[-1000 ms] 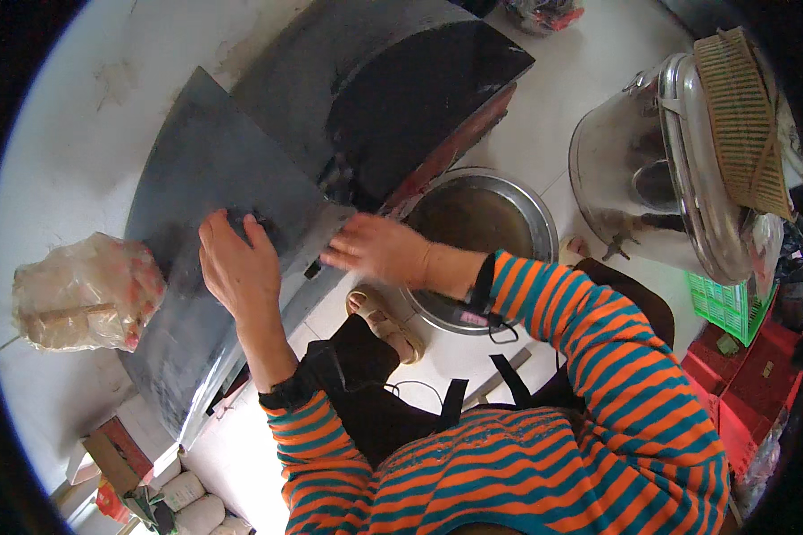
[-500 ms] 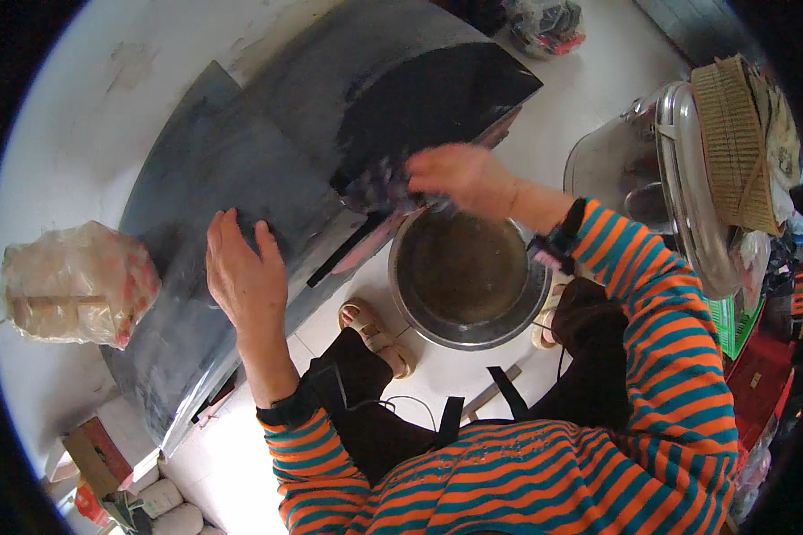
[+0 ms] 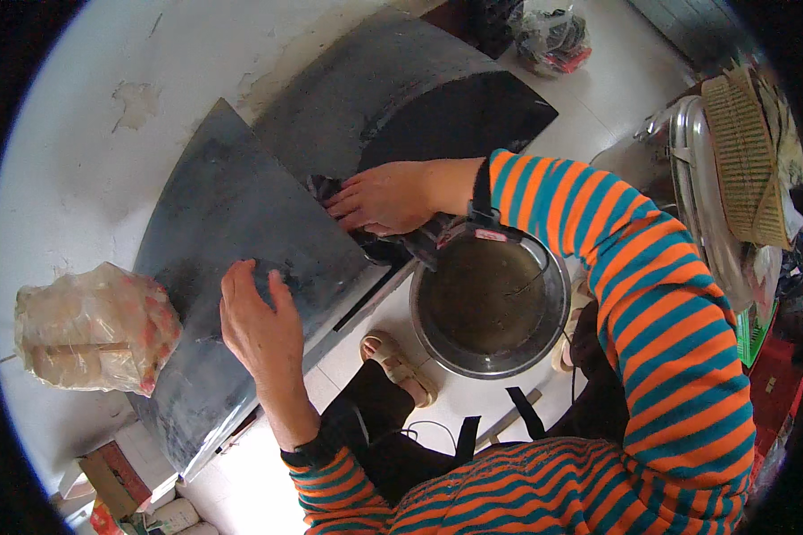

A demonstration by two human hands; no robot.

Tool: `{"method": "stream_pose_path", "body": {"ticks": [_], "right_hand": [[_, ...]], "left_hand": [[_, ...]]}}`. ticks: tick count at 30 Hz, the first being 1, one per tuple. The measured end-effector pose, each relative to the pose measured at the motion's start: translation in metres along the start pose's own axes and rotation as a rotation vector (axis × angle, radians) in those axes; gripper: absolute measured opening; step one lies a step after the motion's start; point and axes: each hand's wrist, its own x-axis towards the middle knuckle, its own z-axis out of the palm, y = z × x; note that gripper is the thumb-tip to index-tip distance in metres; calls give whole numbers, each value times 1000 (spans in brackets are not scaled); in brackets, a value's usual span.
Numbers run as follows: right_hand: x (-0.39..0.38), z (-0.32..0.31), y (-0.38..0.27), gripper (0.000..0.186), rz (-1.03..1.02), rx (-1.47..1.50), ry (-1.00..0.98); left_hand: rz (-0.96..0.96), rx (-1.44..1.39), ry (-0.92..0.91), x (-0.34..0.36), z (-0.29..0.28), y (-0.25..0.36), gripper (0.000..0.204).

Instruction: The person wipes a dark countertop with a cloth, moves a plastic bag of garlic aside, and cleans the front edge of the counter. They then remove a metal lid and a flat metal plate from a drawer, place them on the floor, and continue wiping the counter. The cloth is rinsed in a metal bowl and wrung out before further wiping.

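Observation:
A large dark grey curved panel [image 3: 214, 187] leans against the wall, overlapping a second dark surface [image 3: 366, 76] behind it. My left hand [image 3: 263, 316] lies on the nearer panel, palm down, thumb apart from the other fingers and nothing held. Farther right, my right hand [image 3: 388, 196] presses a crumpled dark cloth [image 3: 326, 187] at the place where the two surfaces meet. Part of that cloth shows beyond the fingertips; the rest is under the hand. Below my right wrist stands a round metal basin [image 3: 558, 325] with murky brownish water [image 3: 482, 299] in it.
To the left is a clear plastic bag [image 3: 98, 330] with reddish contents. At right, a woven basket [image 3: 740, 156] leans on a large metal container [image 3: 682, 147]. Another bag [image 3: 553, 40] sits at the back. My sandalled foot [image 3: 400, 366] is beside the basin.
My right hand has moved left from above the basin's rim onto the panels with the dark cloth. My left hand keeps its place on the panel. The whole view has shifted slightly.

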Motion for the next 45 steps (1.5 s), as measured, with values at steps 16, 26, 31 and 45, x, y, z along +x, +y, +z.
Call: {"method": "stream_pose_path", "body": {"ticks": [16,26,31,45], "right_hand": [[104,37,91,48,107,74,-319],[100,16,104,52,274,-333,-298],[71,-18,103,47,585,-266,-60],[59,-5,167,49,669,-392,64]], "left_hand": [[-30,45,48,16,0,7,30],[-63,-9,17,15,-3,-1,33],[-55,-35,1,11,-5,-3,35],[-68,86,33,21,3,14,37]]}}
